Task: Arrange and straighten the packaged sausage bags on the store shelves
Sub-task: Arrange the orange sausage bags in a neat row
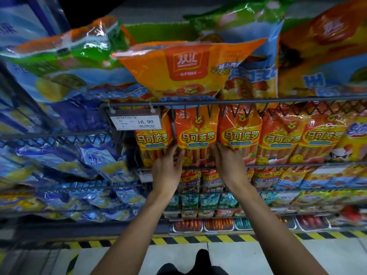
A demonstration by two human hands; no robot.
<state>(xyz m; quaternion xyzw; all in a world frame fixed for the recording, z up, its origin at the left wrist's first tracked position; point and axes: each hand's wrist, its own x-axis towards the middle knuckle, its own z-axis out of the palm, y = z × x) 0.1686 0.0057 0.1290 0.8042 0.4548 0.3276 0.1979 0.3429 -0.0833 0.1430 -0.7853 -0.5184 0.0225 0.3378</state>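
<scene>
Both bare forearms reach up to a wire shelf, where the left hand [167, 168] and right hand [228, 163] press flat, fingers spread, against either edge of one glossy orange sausage bag [195, 135] standing upright between them, its long axis vertical, crinkly plastic neighbours [240, 132] touching its sides

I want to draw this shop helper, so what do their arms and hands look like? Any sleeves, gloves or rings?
Both arms are bare up to the bottom edge of the picture, so no sleeves show. The left hand and the right hand have no gloves. I can't see any ring, watch or bracelet on them.
</scene>
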